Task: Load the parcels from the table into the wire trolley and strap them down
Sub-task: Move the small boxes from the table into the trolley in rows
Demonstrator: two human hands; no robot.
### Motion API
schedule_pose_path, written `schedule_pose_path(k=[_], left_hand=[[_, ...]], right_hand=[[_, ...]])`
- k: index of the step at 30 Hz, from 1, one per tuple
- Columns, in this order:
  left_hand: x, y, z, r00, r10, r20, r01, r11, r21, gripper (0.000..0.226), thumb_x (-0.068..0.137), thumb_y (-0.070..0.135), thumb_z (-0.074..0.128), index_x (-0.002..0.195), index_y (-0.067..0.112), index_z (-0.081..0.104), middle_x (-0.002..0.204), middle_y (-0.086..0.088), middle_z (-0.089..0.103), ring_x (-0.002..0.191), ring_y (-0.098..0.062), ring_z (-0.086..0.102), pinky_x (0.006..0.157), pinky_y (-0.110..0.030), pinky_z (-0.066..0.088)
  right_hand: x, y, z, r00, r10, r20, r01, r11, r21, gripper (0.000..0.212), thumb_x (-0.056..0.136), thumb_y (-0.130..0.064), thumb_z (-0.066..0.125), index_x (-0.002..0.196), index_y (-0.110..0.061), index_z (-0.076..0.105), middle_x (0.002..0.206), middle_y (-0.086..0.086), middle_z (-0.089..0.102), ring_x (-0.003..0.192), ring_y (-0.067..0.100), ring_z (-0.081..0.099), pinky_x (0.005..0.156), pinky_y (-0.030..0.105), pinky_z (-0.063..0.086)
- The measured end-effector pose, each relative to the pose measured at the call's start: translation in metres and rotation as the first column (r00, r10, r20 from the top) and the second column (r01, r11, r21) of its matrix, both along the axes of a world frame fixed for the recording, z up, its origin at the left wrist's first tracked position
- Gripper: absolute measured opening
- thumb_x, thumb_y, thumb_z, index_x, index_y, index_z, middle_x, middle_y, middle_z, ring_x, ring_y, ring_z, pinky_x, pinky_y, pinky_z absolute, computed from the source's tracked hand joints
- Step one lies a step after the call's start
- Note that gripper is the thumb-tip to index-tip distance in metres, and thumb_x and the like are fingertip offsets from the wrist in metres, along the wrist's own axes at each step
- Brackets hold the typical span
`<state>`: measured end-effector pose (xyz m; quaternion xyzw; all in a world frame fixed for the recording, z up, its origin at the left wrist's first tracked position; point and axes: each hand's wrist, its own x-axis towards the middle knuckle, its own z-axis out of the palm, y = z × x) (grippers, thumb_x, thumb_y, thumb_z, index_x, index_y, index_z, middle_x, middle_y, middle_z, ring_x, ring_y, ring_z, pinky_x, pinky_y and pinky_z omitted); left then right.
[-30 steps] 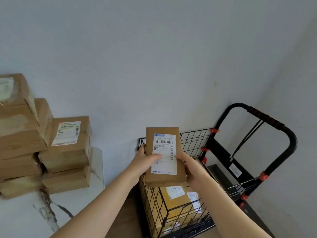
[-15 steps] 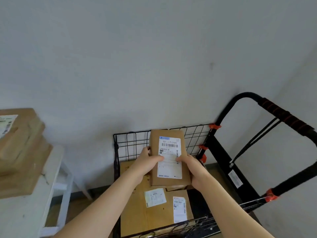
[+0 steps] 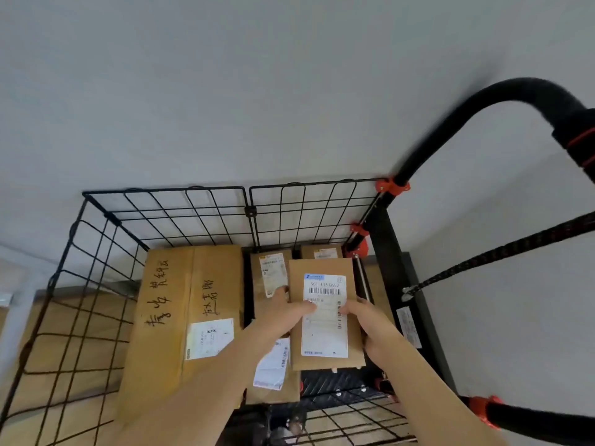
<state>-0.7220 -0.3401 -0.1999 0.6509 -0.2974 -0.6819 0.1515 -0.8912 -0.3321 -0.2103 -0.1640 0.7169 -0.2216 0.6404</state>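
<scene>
Holding: I had the flat brown cardboard parcel with a white barcode label [image 3: 325, 313] over the right half of the black wire trolley [image 3: 167, 207], above smaller brown parcels [image 3: 273, 275] already inside.
Grip: my left hand [image 3: 280, 317] and right hand [image 3: 373, 329] clasped its long edges, thumbs on the label.
Axis: its long side ran away from me toward the far mesh wall, label up, barcode end farthest.
Doing it well: I judged it best lowered flat beside the big handwritten brown carton [image 3: 180, 304], fingers kept out from under.
Strap: the black bungee cord [image 3: 502, 254] stretched beside the black tubular handle [image 3: 521, 91], not yet over the load.

Plain grey wall [image 3: 225, 91], brown floor [image 3: 96, 312]
</scene>
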Motion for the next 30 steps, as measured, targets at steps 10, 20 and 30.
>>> schedule_pose_path(k=[10,20,30], left_hand=[[-0.066,0.014,-0.142,0.989,-0.146,0.016,0.138,0.958,0.251,0.037,0.088,0.019,0.061,0.123,0.017,0.050,0.125,0.000,0.060,0.093,-0.009,0.053,0.052,-0.011,0.037],[-0.076,0.023,-0.227,0.984,-0.176,0.014,0.150,0.872,0.465,0.076,0.077,0.042,0.063,0.141,0.017,0.031,0.131,-0.003,0.055,0.105,-0.016,0.052,0.076,-0.028,0.046],[-0.078,0.021,-0.246,0.980,-0.197,-0.022,0.185,0.868,0.462,0.074,0.089,0.023,0.060,0.147,0.013,0.014,0.136,-0.006,0.048,0.104,-0.015,0.048,0.056,-0.016,0.039]], right_hand=[[-0.049,0.000,-0.135,0.989,0.122,-0.079,-0.088,0.935,0.344,0.013,0.083,-0.005,0.057,0.093,-0.008,0.064,0.088,0.014,0.070,0.087,0.030,0.065,0.090,0.043,0.052],[-0.054,0.000,-0.216,0.957,0.275,-0.095,-0.193,0.845,0.500,0.033,0.090,-0.012,0.056,0.122,-0.004,0.053,0.084,0.009,0.063,0.072,0.021,0.059,0.057,0.028,0.044],[-0.049,0.002,-0.248,0.936,0.333,-0.116,-0.224,0.815,0.535,0.034,0.090,-0.011,0.055,0.123,-0.003,0.052,0.106,0.014,0.064,0.077,0.020,0.058,0.062,0.028,0.044]])
